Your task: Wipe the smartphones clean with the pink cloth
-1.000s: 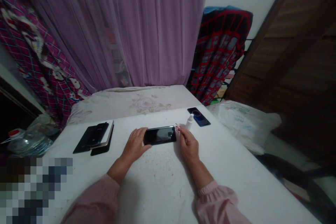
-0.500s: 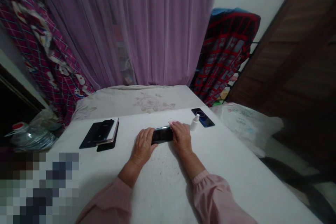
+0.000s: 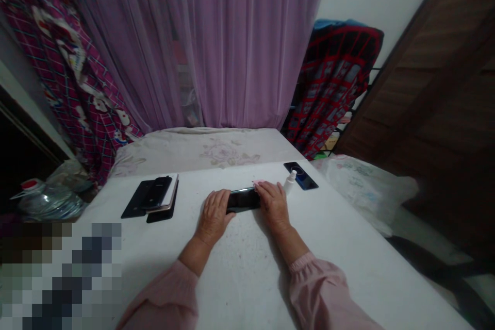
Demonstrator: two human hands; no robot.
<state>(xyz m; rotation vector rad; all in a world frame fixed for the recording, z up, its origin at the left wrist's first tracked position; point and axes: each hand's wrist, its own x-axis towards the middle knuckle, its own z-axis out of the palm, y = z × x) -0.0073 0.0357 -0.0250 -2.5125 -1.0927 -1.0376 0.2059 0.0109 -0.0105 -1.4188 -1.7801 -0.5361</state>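
A dark smartphone (image 3: 243, 200) lies lengthwise in front of me on the white table. My left hand (image 3: 215, 212) grips its left end, thumb along the near edge and fingers at the far edge. Over the phone's right end is my right hand (image 3: 275, 206), fingers bent. A bit of pink cloth (image 3: 258, 182) pokes out at its fingertips; most of it is hidden under the hand. Just beyond the right hand stands a small white spray bottle (image 3: 290, 182), its lower part partly covered by the fingers.
Several dark phones and a white-edged one lie stacked (image 3: 158, 197) at the left. Behind the bottle lies another phone (image 3: 301, 176) with a blue-black face. A floral cloth (image 3: 222, 150) covers the table's far part. A large clear water bottle (image 3: 48, 200) stands off the left edge.
My right hand has slid slightly right along the phone and now overlaps the spray bottle in view. A little more screen shows. My left hand keeps its grip; the camera view shifted slightly.
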